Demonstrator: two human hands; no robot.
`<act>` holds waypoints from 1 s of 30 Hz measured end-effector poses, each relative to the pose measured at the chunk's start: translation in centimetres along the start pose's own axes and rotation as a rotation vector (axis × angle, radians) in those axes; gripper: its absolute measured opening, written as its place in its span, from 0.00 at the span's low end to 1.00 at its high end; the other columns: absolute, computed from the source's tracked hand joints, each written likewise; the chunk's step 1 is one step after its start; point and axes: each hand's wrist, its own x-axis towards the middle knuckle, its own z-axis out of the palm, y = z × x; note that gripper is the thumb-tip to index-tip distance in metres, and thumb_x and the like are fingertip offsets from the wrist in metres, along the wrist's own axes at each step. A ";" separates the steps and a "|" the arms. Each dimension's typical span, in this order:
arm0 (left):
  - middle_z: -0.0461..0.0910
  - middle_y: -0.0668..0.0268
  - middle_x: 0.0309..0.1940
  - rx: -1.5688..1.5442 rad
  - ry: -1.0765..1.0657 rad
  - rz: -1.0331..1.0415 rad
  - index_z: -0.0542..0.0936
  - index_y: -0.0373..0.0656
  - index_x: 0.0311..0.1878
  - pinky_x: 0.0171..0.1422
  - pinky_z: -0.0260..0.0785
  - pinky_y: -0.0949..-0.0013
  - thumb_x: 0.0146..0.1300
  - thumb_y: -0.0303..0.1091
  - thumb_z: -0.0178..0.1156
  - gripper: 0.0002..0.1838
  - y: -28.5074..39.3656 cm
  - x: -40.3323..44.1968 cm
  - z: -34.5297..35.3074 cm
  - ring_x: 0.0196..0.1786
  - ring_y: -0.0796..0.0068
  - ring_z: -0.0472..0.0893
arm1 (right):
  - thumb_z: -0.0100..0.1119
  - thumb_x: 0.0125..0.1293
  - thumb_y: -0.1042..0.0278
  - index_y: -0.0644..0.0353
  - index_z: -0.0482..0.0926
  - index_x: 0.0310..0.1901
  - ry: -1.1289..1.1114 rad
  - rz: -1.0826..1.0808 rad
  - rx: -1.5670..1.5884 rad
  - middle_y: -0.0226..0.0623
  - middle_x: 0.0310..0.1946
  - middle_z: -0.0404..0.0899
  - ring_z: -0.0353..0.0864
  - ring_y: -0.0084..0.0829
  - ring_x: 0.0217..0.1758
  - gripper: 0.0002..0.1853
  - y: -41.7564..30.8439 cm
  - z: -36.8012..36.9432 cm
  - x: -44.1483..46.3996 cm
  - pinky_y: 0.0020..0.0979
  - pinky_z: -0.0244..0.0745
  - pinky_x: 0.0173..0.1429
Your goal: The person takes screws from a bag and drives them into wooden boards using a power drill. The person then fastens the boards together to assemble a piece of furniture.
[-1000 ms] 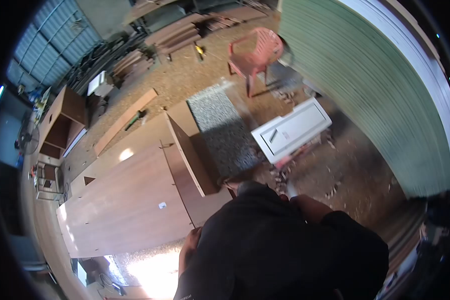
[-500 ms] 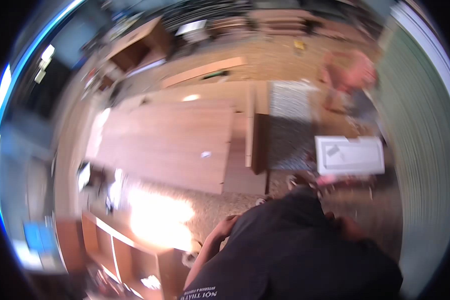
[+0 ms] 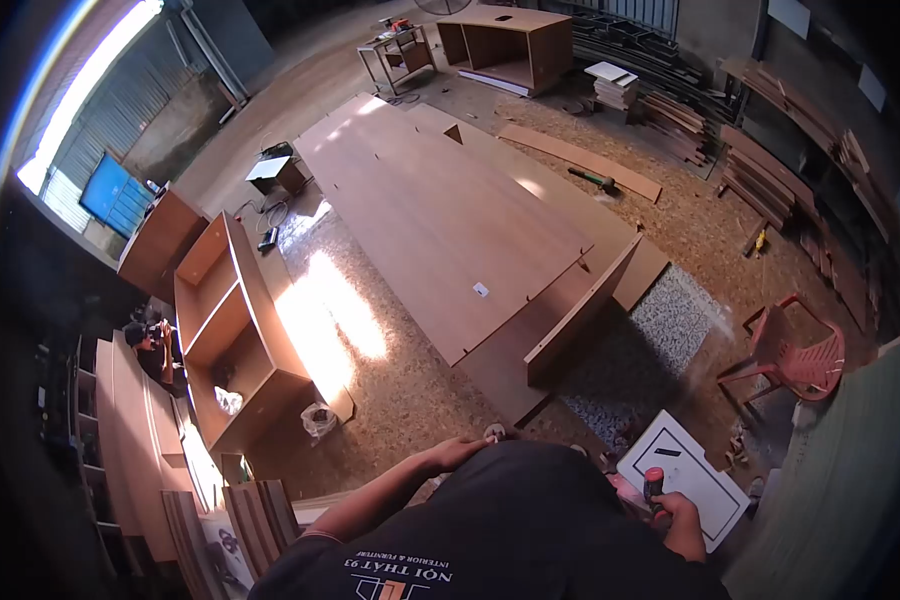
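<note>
My right hand (image 3: 682, 518) is closed around a red-and-black tool (image 3: 654, 482), whose exact kind I cannot make out. It is held upright beside my waist, over a white board with a black outline (image 3: 692, 468). At the front of my dark shirt, my left hand (image 3: 458, 452) rests with its fingers stretched out and no object visible in it; the shirt partly covers it. Ahead lies a long wood-coloured panel (image 3: 440, 240) with a small white label. A narrow board (image 3: 582, 312) stands on edge across its near end.
A red plastic chair (image 3: 798, 350) stands at right. On the left are an open cabinet frame (image 3: 232, 330) and a crouching person (image 3: 150, 340). A green-handled hammer (image 3: 595, 180) lies beside a plank (image 3: 570, 155). Stacked boards (image 3: 760, 180) line the far right.
The view has swung so that the long panel now runs diagonally away, and the blur has gone. My right hand now shows clearly with the red-and-black tool. My left hand stays at my waist.
</note>
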 end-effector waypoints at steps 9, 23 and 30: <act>0.79 0.48 0.52 0.183 0.298 -0.293 0.81 0.38 0.54 0.67 0.62 0.63 0.64 0.74 0.38 0.45 1.3 -2.7 12.1 0.60 0.58 0.76 | 0.67 0.54 0.70 0.64 0.67 0.60 0.443 -0.043 -0.105 0.52 0.47 0.79 0.83 0.46 0.48 0.32 2.6 -8.8 3.5 0.45 0.79 0.46; 0.82 0.55 0.47 -0.017 0.235 -0.351 0.82 0.34 0.49 0.57 0.71 0.66 0.64 0.71 0.45 0.42 2.6 -2.6 16.5 0.49 0.68 0.80 | 0.43 0.67 0.75 0.63 0.51 0.71 0.536 -0.006 0.144 0.57 0.70 0.56 0.60 0.50 0.72 0.30 7.0 -3.2 9.5 0.40 0.58 0.74; 0.82 0.53 0.47 0.051 0.321 -0.390 0.82 0.36 0.52 0.61 0.67 0.65 0.64 0.72 0.42 0.43 3.8 -3.3 17.0 0.53 0.64 0.79 | 0.61 0.53 0.63 0.57 0.56 0.67 0.516 0.165 -0.144 0.56 0.66 0.60 0.68 0.57 0.65 0.39 5.0 -5.1 9.2 0.46 0.67 0.67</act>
